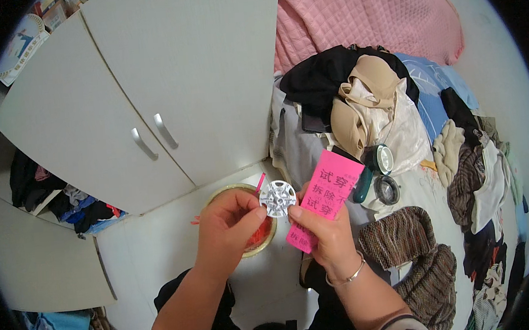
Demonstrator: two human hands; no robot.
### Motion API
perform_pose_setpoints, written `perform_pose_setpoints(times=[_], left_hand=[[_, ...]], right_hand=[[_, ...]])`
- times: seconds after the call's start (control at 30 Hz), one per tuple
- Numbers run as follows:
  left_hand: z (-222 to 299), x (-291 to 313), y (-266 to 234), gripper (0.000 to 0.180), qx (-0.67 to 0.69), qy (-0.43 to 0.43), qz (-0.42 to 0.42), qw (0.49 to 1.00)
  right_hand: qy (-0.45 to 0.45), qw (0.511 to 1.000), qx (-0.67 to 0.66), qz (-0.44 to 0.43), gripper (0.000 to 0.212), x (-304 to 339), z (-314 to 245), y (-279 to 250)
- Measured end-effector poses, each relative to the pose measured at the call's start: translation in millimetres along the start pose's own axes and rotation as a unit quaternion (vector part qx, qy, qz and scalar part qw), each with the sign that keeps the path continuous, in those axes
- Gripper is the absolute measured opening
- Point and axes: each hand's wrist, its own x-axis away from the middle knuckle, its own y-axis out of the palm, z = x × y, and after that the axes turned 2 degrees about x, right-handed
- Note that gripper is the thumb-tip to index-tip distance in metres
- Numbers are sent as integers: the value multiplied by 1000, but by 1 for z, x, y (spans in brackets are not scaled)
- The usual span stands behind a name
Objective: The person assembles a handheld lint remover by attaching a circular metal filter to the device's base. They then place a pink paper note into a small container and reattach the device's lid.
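In front of me a round silver disc with cut-outs is held upright between both hands. My left hand is closed, its thumb and fingertips pinching the disc's left edge. A thin pink strip sticks up beside those fingers; what holds its lower end is hidden. My right hand grips the disc's right edge with the thumb. The same hand also clasps bright pink printed paper tags, which jut out above and below the thumb. Under the hands is a round bowl with a pale rim and red contents.
A white cabinet with two handles stands ahead and to the left; open compartments hold folded clothes. At right, a bed carries a beige bra, dark clothes, a green-handled object, a round dark-rimmed object, brown knitwear and a pink quilt.
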Motion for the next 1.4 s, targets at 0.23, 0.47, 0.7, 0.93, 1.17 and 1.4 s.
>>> perform_pose_setpoints(times=[0.23, 0.47, 0.7, 0.93, 1.17, 1.4], left_hand=[[-8, -18, -10, 4, -22, 33, 15, 999], [-2, -21, -9, 4, -35, 53, 21, 998], [-5, -22, 3, 3, -18, 18, -15, 1000], [-26, -30, 15, 5, -29, -4, -32, 999], [-28, -28, 21, 5, -55, -30, -54, 997], [-37, -27, 38, 4, -72, -48, -84, 993]], right_hand=[[-90, 988, 113, 55, 26, -10, -14, -16], [-183, 883, 373, 218, 30, -10, -78, -115], [-9, 561, 727, 396, 63, 25, -121, -270], [64, 531, 749, 391, 73, 28, -103, -310], [-150, 584, 732, 317, 32, 25, -85, -257], [76, 677, 671, 294, 32, -5, -52, -247]])
